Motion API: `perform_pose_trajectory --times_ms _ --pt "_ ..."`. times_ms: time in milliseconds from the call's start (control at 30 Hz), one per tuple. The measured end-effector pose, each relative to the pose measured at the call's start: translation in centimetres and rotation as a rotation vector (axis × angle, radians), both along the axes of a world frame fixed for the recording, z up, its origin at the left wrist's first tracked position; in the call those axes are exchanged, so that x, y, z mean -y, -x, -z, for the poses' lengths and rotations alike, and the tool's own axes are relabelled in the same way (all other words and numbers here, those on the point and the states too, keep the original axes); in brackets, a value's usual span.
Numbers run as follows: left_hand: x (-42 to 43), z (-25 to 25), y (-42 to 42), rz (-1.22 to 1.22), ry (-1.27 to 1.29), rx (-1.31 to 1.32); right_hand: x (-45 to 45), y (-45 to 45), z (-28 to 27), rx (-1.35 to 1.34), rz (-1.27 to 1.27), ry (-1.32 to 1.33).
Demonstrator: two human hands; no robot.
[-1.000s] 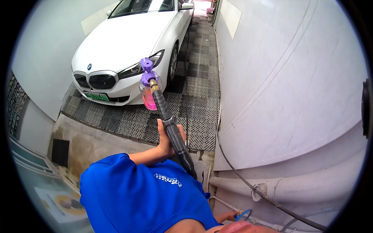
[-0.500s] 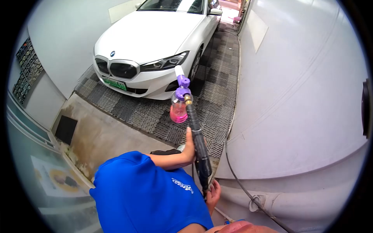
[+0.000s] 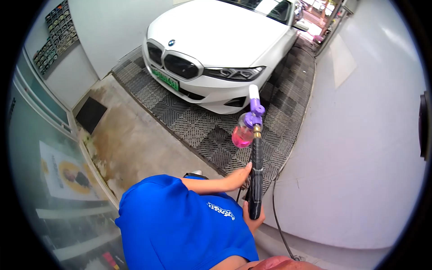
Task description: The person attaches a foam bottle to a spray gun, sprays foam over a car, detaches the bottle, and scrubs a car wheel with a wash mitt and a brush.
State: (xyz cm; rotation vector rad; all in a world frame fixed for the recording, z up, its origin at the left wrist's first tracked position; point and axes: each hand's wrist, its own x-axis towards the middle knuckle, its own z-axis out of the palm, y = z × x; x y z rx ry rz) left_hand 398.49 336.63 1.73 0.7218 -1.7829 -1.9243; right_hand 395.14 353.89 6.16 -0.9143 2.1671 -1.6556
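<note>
A pressure washer gun [image 3: 256, 173] with a black body points at the car, and a purple foam nozzle [image 3: 255, 114] with a white tip is fitted to its front. Under the nozzle hangs a clear bottle [image 3: 243, 136] holding pink liquid. My left hand [image 3: 239, 176] supports the gun's middle from the left, thumb along its side, other fingers hidden behind it. My right hand [image 3: 254, 221] is closed around the rear grip, partly covered by the gun. Ahead stands a white car [image 3: 216, 38], its front right corner beyond the nozzle tip.
Grey and black floor tiles [image 3: 189, 128] lie under the car, bordered by a concrete strip [image 3: 135, 139] with a dark mat [image 3: 91, 115]. A white wall [image 3: 355, 162] rises close on the right. A black hose [image 3: 280, 225] runs along its foot. Glass doors [image 3: 45, 148] stand left.
My view has turned left, so the car sits further right and higher. Both hands and the gun have shifted right in view, and the gun now points more straight ahead.
</note>
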Motion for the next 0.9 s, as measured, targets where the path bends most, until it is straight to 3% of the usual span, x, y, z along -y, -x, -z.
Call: perform_pose_trajectory --times_ms 33,100,167,200,267,333,400,500,600,667,733,900 --pt "2.7 -4.6 -3.4 -0.128 0.55 -0.08 0.4 -0.5 0.4 -0.039 0.021 -0.024" --pt "9.1 -5.0 -7.8 -0.473 0.318 -0.271 1.9 -1.4 1.0 -0.109 0.034 -0.005" --pt "15.3 -5.5 -10.0 -0.76 0.745 -0.009 3.5 -1.9 0.6 -0.121 0.0 -0.061" --pt "17.9 -5.0 -10.3 -0.754 0.734 0.012 4.1 -2.4 0.2 -0.134 -0.024 -0.125" --pt "22.5 -1.7 -9.4 -0.472 0.563 -0.096 5.9 -3.3 -0.6 -0.17 -0.066 -0.152" --pt "23.3 -2.6 -8.5 -0.314 -0.002 -0.279 7.6 -4.0 -1.1 -0.19 -0.101 -0.206" --pt "25.2 -2.1 -9.2 -0.215 -0.165 -0.412 8.2 -3.2 0.9 -0.181 -0.17 -0.18" --pt "29.1 0.6 -12.2 -0.202 -0.155 -0.355 9.7 -3.2 4.1 -0.355 -0.272 -0.024" --pt "31.1 2.0 -16.0 -0.47 0.221 -0.143 12.7 -4.6 3.1 -0.286 -0.319 -0.022" --pt "31.0 0.7 -19.2 -0.573 0.216 -0.086 14.6 -5.5 2.3 -0.238 -0.349 -0.012" --pt "31.9 3.0 -21.2 -0.724 0.158 -0.042 16.8 -5.8 1.6 -0.221 -0.389 0.019" --pt "33.0 1.8 -22.8 -0.725 0.165 0.017 20.2 -6.4 0.5 -0.29 -0.423 -0.031"
